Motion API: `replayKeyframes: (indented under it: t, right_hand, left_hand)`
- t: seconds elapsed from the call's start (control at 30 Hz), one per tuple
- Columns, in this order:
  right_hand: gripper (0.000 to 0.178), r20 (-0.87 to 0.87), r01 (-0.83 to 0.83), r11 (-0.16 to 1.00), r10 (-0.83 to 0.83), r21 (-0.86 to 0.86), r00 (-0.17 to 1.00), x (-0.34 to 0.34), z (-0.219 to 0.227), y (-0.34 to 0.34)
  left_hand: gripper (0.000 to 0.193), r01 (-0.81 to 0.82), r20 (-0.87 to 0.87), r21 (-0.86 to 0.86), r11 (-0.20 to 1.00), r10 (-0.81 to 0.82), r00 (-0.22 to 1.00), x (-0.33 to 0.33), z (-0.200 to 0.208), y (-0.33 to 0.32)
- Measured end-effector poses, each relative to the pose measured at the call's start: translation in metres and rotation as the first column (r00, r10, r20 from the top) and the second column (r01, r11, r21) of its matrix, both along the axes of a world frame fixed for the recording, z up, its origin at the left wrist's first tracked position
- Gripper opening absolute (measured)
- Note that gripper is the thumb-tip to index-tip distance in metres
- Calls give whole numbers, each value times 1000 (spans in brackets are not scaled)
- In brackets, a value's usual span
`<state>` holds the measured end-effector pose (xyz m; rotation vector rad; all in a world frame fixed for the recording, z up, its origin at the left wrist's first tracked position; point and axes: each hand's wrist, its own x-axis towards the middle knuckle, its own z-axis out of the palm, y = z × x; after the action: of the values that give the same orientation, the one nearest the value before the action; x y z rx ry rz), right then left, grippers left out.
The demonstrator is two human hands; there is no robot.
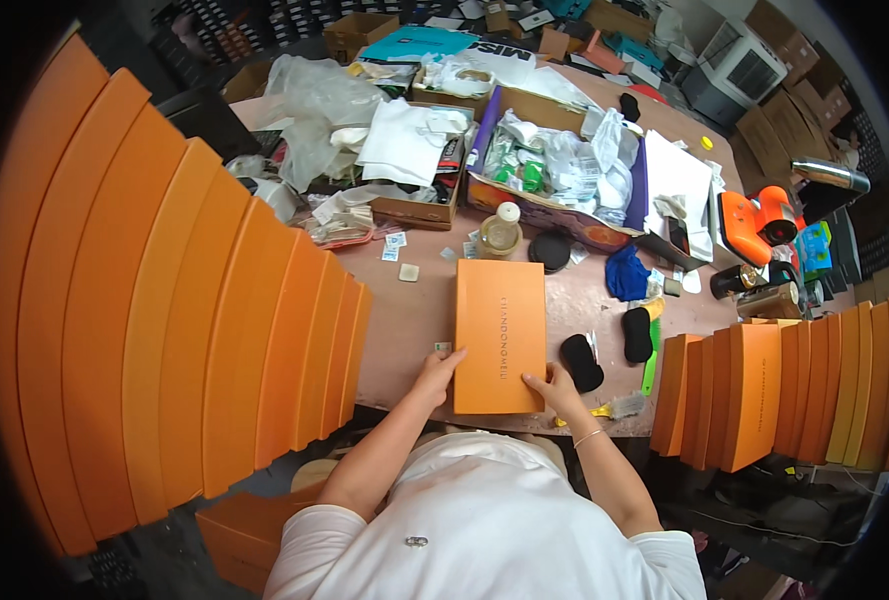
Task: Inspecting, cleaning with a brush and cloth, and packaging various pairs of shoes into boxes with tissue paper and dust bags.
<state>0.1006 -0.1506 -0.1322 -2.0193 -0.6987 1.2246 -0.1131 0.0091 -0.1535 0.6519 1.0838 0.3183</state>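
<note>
An orange lidded shoebox (501,320) with dark lettering lies at the near edge of the table, its long side pointing away from me. My left hand (438,376) grips its left side near the front corner, thumb at the lid's edge. On the opposite side my right hand (558,390) holds the near right corner, with the thumb on top of the lid. The fingers beneath are partly hidden. The lid is on, so the inside is not visible. Just right of the box lies a black sponge (581,362), and a yellow-handled brush (619,407) rests by my right hand.
Stacked orange boxes rise at the left (184,330) and the right (754,395). Beyond the shoebox stand a glue bottle (500,232) and a purple-edged carton (564,222) of plastic packets. A second black sponge (637,335), blue cloth (626,273) and an orange machine (756,225) are to the right.
</note>
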Motion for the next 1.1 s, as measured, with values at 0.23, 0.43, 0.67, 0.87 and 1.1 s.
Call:
replayKeyframes:
  t: [0.23,0.43,0.67,0.87,1.1]
  right_hand:
    - [25,-598,189,979,-104,81,795,-24,112,6]
    - [50,384,-668,650,549,362,742,-83,95,36]
    - [65,766,-474,835,491,-280,414,7,31,81]
    - [53,584,-307,950,221,51,781,24,84,72]
    - [14,624,-418,642,-122,643,772,-15,145,62]
  left_hand:
    - [58,1,-92,478,878,49,995,-28,67,13]
    - [67,392,-451,730,560,-35,892,-73,136,39]
    - [41,456,-385,813,362,-253,888,3,118,-15]
    - [55,202,20,406,891,-230,973,28,64,-47]
    - [62,14,589,-406,914,250,769,60,87,-50]
